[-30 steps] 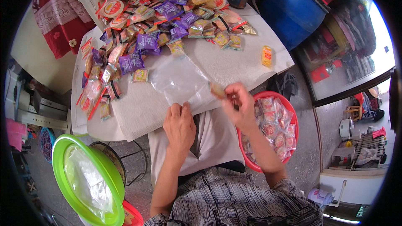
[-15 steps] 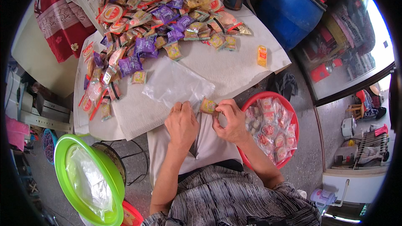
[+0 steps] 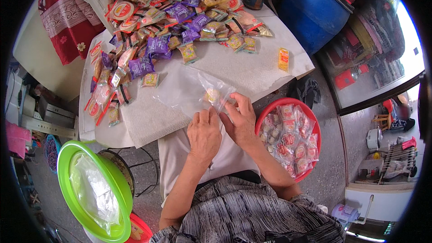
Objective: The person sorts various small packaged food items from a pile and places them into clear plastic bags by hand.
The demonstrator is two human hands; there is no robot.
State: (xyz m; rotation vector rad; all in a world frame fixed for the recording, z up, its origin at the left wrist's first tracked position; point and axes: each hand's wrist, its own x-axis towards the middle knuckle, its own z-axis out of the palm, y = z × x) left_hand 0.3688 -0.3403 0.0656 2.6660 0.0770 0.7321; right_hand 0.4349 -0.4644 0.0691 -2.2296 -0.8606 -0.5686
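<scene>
Far left, low: lime-green plastic basin [image 3: 92,189] lined with clear film, off the table, within the left arm's reach. Table edge: heap of small wrapped snacks in purple, orange and yellow foil [image 3: 171,13] lies banked at the far side, which leaves bare white cloth [image 3: 148,117] near the person. There the left hand [image 3: 204,135] pinches the mouth of a clear plastic bag [image 3: 191,91]; the right hand [image 3: 240,119] grasps its other lip, one snack inside. Right, below the rim: red round basin of filled packets [image 3: 288,139], close beside the right forearm.
</scene>
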